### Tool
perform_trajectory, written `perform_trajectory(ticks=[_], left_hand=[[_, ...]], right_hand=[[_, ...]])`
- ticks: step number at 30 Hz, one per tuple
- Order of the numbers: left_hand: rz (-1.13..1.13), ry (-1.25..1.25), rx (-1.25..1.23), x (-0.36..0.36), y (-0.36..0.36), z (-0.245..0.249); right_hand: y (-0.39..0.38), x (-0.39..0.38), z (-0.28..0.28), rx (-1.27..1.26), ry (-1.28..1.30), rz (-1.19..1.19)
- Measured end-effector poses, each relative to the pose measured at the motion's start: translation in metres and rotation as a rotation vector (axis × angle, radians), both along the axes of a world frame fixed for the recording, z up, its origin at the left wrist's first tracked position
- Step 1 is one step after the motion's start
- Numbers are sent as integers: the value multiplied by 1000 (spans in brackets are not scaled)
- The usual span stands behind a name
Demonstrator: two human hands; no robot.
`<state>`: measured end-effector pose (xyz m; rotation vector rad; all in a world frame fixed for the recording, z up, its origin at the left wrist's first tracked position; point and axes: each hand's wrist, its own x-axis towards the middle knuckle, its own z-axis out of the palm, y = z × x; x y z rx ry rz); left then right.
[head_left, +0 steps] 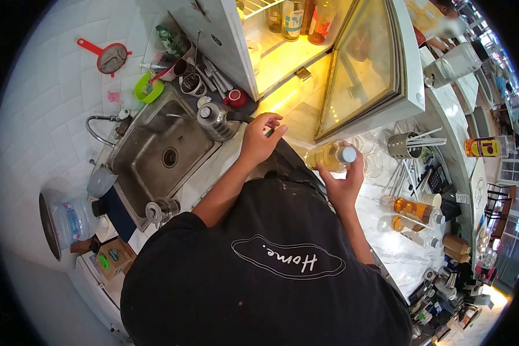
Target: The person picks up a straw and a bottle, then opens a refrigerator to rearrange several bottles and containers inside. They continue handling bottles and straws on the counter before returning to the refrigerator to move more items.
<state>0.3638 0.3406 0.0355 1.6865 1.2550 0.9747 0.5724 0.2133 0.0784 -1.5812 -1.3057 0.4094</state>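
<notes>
My right hand (346, 179) is wrapped round a bottle (327, 157) of pale yellow liquid with a light blue-grey cap, held tilted beside the open glass door (363, 69) of the lit cabinet. My left hand (263, 137) is raised with its fingers apart and nothing in them, near the black handle of a metal kettle (216, 120). Inside the cabinet stand several bottles (293, 20) with labels.
At left lies a steel sink (161, 150) with a faucet (98, 118). On the right, the marble counter (386, 242) holds amber bottles (412, 209), glasses and a metal straw holder (402, 146). A person (444, 11) is partly visible at the top right.
</notes>
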Motion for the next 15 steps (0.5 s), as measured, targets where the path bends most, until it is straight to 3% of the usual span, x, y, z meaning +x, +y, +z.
perform_trajectory(ticks=[8, 15], left_hand=[[91, -43, -12, -21, -7, 3], [206, 20, 72, -28, -9, 8]], right_hand=[[28, -33, 14, 21, -27, 143], [104, -60, 18, 117, -14, 79]])
